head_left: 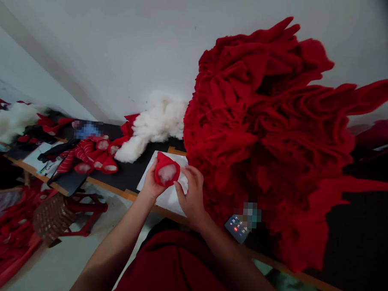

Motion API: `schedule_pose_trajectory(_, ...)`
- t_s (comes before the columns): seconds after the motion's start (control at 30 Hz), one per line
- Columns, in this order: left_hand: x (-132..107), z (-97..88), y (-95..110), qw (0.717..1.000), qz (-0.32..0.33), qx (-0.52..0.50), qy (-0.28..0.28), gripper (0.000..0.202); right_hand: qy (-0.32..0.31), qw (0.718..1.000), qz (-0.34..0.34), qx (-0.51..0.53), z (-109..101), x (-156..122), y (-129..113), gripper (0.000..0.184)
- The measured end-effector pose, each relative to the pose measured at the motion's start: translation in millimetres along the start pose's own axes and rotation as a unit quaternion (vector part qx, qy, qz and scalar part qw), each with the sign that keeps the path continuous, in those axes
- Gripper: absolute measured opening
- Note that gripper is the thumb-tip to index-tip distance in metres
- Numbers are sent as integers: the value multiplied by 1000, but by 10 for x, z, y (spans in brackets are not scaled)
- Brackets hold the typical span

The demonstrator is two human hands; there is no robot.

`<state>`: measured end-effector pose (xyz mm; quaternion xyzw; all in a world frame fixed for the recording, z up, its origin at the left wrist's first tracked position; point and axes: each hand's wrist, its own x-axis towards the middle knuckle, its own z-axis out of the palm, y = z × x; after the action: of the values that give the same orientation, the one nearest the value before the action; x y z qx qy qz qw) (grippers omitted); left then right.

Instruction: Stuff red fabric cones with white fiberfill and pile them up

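My left hand (151, 183) grips a small red fabric piece (166, 170) stuffed with white filling, its open end facing me. My right hand (192, 192) is curled beside the piece's right edge, its fingertips close to the opening. Both hands hover over a white sheet (169, 198) lying on the black-topped table (128, 172). A tall heap of red fabric pieces (265, 135) rises just to the right of my right hand. A mound of white stuffing (153, 124) lies behind the sheet against the wall.
Several stuffed red pieces (95, 156) lie on the table to the left, with more white stuffing (11, 118) beyond. A phone (237, 228) rests at the table's front edge. A woven basket (51, 216) and red stools (84, 213) stand on the floor at left.
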<state>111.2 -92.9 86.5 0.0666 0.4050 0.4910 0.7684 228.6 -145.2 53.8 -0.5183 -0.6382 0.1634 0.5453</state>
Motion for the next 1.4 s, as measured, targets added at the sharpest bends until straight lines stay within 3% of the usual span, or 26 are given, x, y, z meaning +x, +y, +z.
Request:
schedule_pose_trajectory(0.13,-8,18,-17,1000,-28,-4,-3,35,-26,992,102,68,170,164,65,73)
schedule_pose_trajectory(0.3,-77,48,-85,996,-54,59,-37,43,-29,982,165,88,299,273,213,57)
schedule_pose_trajectory(0.4,-132,23,-115,990,50,129,-20,37,-10,973,203,111,309,279,323,50)
schedule_pose_trajectory(0.47,-148,-13,-132,971,145,191,2,36,-4,968,212,135,307,273,365,47)
schedule_pose_trajectory(0.6,-121,-85,-157,890,306,332,60,29,-40,971,173,163,266,270,301,49)
schedule_pose_trajectory(0.7,-100,-108,-162,804,390,439,99,20,-55,980,134,134,220,286,190,45)
schedule_pose_trajectory(0.8,-93,-106,-156,711,434,547,87,16,-30,990,119,71,216,292,149,31)
schedule_pose_trajectory(0.9,-82,-108,-141,663,442,597,89,16,-6,990,130,50,241,273,203,31)
schedule_pose_trajectory(0.97,-84,-114,-135,671,434,593,97,19,1,989,141,52,251,257,248,33)
schedule_pose_trajectory(1.1,-153,-108,-152,724,424,537,90,35,15,983,168,68,241,246,278,31)
schedule_pose_trajectory(1.23,-222,-82,-168,735,434,514,79,19,24,980,180,77,235,223,272,28)
schedule_pose_trajectory(1.4,-225,-70,-174,822,372,424,78,10,12,980,183,76,257,190,246,29)
